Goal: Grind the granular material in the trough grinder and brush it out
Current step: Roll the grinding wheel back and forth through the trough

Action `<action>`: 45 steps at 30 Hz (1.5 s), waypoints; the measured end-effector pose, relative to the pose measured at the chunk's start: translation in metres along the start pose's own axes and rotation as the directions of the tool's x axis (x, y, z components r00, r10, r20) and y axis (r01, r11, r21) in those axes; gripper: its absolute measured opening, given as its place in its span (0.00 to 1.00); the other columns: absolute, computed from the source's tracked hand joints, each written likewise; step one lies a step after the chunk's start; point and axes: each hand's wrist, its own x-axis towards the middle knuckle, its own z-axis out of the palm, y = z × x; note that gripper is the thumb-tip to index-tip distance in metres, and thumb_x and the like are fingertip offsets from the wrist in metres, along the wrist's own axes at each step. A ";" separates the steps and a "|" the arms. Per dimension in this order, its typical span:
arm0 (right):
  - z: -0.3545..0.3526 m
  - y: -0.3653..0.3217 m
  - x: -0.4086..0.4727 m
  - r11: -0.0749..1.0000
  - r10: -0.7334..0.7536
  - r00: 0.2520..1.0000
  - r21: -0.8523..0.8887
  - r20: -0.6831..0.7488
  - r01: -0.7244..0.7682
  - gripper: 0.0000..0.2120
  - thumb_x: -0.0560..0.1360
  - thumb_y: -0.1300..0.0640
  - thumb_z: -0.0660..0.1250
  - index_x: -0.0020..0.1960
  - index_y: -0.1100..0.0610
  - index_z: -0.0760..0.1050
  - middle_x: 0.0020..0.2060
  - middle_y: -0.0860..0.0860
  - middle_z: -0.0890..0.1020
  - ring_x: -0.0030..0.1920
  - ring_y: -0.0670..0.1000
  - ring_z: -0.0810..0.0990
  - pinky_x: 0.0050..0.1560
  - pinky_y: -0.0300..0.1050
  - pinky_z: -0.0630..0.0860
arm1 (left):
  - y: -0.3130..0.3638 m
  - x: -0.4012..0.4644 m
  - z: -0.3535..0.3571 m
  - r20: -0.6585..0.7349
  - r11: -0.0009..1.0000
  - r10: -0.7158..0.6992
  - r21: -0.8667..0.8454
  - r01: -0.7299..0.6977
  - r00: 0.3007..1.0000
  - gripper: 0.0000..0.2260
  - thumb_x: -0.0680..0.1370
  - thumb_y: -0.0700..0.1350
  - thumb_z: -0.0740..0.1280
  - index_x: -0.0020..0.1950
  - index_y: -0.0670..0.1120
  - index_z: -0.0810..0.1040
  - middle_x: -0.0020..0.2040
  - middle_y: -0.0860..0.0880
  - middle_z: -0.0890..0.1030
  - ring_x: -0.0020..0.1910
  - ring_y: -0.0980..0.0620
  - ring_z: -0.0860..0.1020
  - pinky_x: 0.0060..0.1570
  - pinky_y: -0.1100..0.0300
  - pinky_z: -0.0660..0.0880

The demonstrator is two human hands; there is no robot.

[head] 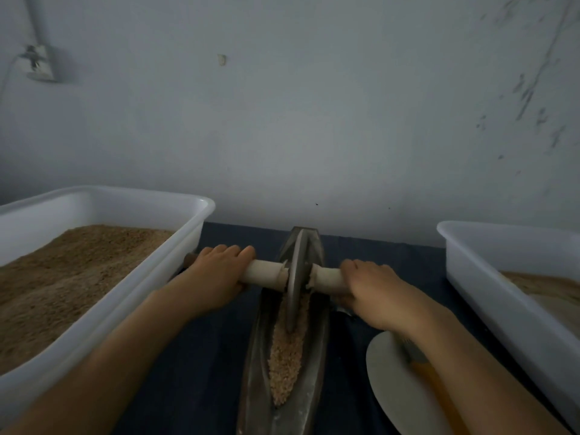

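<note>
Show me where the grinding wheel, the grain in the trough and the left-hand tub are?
grinding wheel [294, 277]: head view, on the disc's flat face.
grain [287, 359]: head view, mid-pile in the trough.
left tub [131, 296]: head view, on its white side wall.

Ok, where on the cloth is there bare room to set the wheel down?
Bare dark cloth shows between the left tub and the trough grinder, though the left forearm crosses it. A narrower strip lies behind the right hand, toward the right tub. Near right is crowded: a pale flat tool fills it.
</note>
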 end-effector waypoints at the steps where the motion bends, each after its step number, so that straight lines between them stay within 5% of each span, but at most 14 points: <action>1: -0.006 -0.002 -0.004 0.999 -0.001 0.996 0.037 0.085 -0.002 0.10 0.79 0.49 0.60 0.54 0.55 0.65 0.52 0.52 0.73 0.49 0.51 0.70 0.44 0.44 0.60 | 0.001 -0.003 -0.007 0.072 1.000 0.013 -0.001 -0.013 0.997 0.17 0.78 0.52 0.63 0.64 0.52 0.63 0.62 0.52 0.71 0.60 0.53 0.71 0.63 0.57 0.66; 6: -0.028 -0.011 -0.022 0.990 -0.057 0.950 0.143 0.306 0.014 0.16 0.78 0.47 0.62 0.58 0.56 0.65 0.44 0.45 0.67 0.45 0.47 0.68 0.33 0.35 0.61 | 0.006 -0.019 -0.040 0.432 0.997 0.059 -0.069 -0.033 0.900 0.17 0.79 0.49 0.63 0.65 0.52 0.61 0.61 0.52 0.72 0.58 0.54 0.72 0.59 0.60 0.68; 9: -0.035 -0.012 -0.030 0.988 -0.098 0.926 0.149 0.364 0.046 0.18 0.78 0.47 0.61 0.61 0.57 0.65 0.40 0.43 0.66 0.37 0.42 0.65 0.32 0.34 0.61 | 0.007 -0.025 -0.051 0.535 0.994 0.086 -0.102 -0.037 0.840 0.14 0.79 0.49 0.62 0.62 0.52 0.62 0.56 0.51 0.73 0.51 0.55 0.73 0.52 0.62 0.68; 13: -0.037 -0.012 -0.028 0.986 -0.101 0.925 0.161 0.367 0.044 0.11 0.78 0.47 0.61 0.46 0.51 0.61 0.37 0.44 0.64 0.35 0.41 0.63 0.32 0.36 0.61 | 0.004 -0.023 -0.049 0.547 0.989 0.105 -0.146 -0.029 0.830 0.11 0.79 0.48 0.62 0.56 0.53 0.61 0.49 0.53 0.72 0.46 0.56 0.71 0.49 0.63 0.68; 17: -0.027 -0.006 -0.014 0.985 -0.069 0.950 0.172 0.306 0.016 0.12 0.78 0.47 0.62 0.48 0.52 0.62 0.43 0.47 0.69 0.43 0.46 0.69 0.35 0.38 0.62 | 0.002 -0.012 -0.034 0.427 0.990 0.076 -0.142 -0.016 0.901 0.11 0.79 0.47 0.63 0.56 0.54 0.61 0.52 0.52 0.72 0.49 0.55 0.72 0.51 0.62 0.68; 21: -0.011 0.004 0.002 0.989 0.006 0.985 0.146 0.170 -0.031 0.10 0.78 0.49 0.62 0.49 0.54 0.63 0.45 0.49 0.70 0.45 0.49 0.69 0.43 0.44 0.61 | 0.001 0.003 -0.009 0.113 1.000 0.005 0.000 -0.005 0.994 0.14 0.79 0.50 0.62 0.62 0.50 0.63 0.60 0.50 0.72 0.59 0.51 0.71 0.60 0.57 0.67; 26: 0.012 0.010 0.014 0.999 0.031 0.989 -0.033 -0.147 -0.036 0.07 0.77 0.58 0.60 0.54 0.56 0.66 0.52 0.52 0.74 0.52 0.54 0.71 0.43 0.46 0.59 | 0.003 0.010 0.014 -0.159 0.998 -0.047 0.022 0.051 0.986 0.15 0.78 0.50 0.62 0.63 0.51 0.64 0.60 0.51 0.71 0.58 0.51 0.70 0.59 0.57 0.66; 29: 0.017 0.008 0.015 0.995 0.024 0.974 -0.091 -0.226 -0.046 0.09 0.76 0.57 0.60 0.57 0.55 0.66 0.53 0.52 0.73 0.53 0.53 0.71 0.44 0.46 0.57 | 0.005 0.010 0.016 -0.207 0.998 -0.051 0.016 0.055 0.977 0.15 0.78 0.50 0.62 0.63 0.51 0.65 0.59 0.51 0.71 0.57 0.51 0.70 0.59 0.57 0.65; 35: -0.001 0.000 0.000 1.000 -0.005 1.000 0.008 0.030 0.004 0.12 0.79 0.51 0.60 0.58 0.57 0.66 0.55 0.53 0.73 0.54 0.54 0.72 0.44 0.45 0.60 | 0.000 -0.001 -0.008 0.094 1.000 0.014 0.013 -0.016 0.995 0.16 0.78 0.52 0.62 0.63 0.52 0.62 0.60 0.52 0.72 0.58 0.53 0.72 0.59 0.57 0.67; 40: -0.030 -0.010 -0.023 0.989 -0.079 0.947 0.142 0.311 0.036 0.12 0.78 0.48 0.62 0.54 0.54 0.64 0.47 0.49 0.70 0.46 0.48 0.69 0.33 0.36 0.61 | 0.004 -0.020 -0.040 0.454 0.993 0.087 -0.112 -0.040 0.887 0.12 0.79 0.49 0.62 0.58 0.54 0.60 0.52 0.53 0.71 0.48 0.56 0.71 0.51 0.62 0.68; 45: -0.039 -0.011 -0.031 0.986 -0.122 0.923 0.147 0.366 0.072 0.12 0.78 0.46 0.61 0.52 0.52 0.63 0.37 0.44 0.64 0.35 0.41 0.64 0.32 0.35 0.61 | 0.004 -0.025 -0.051 0.549 0.987 0.119 -0.158 -0.037 0.828 0.11 0.79 0.48 0.62 0.57 0.54 0.61 0.51 0.53 0.71 0.47 0.56 0.72 0.50 0.62 0.68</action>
